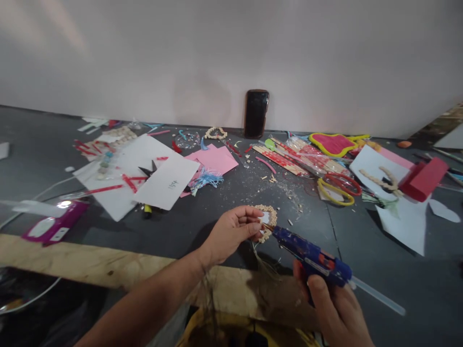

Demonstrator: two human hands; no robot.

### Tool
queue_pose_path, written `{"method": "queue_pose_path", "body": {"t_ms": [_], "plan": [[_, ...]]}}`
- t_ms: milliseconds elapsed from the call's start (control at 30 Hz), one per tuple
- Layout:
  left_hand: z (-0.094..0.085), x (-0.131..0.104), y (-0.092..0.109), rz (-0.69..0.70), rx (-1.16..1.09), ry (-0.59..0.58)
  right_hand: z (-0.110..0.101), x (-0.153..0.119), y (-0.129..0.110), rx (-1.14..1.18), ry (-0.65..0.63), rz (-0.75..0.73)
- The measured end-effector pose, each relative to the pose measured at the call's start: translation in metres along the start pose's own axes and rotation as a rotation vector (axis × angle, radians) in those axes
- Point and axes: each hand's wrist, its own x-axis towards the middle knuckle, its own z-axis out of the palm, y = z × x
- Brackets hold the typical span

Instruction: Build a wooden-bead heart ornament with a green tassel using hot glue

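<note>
My right hand (pixel 331 303) is wrapped round the handle of a blue hot glue gun (pixel 307 253). A clear glue stick (pixel 379 295) juts from the gun's back end. Its tip points left, at or close to a small ring-shaped craft piece (pixel 274 215) edged with beige bits around a white middle. My left hand (pixel 235 229) has its fingers closed at the left side of this piece, hiding part of it. Pale threads (pixel 265 265) hang from the piece's lower edge, over the front of the table.
A phone (pixel 256 113) leans upright against the wall. White sheets (pixel 166 180), pink paper (pixel 217 159) and a purple power strip (pixel 58 224) lie left. Scissors with yellow and red handles (pixel 338 190), printed sticks (pixel 282 156) and a red folded piece (pixel 425 179) lie right.
</note>
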Motion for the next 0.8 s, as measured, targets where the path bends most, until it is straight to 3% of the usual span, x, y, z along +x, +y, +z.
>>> {"method": "queue_pose_path", "body": {"t_ms": [500, 800], "plan": [[-0.001, 0.003, -0.001, 0.011, 0.035, -0.003, 0.001, 0.0, 0.011, -0.185, 0.036, -0.059], [-0.001, 0.003, 0.0, 0.024, 0.064, 0.011, 0.001, -0.001, 0.01, -0.07, -0.006, -0.05]]}}
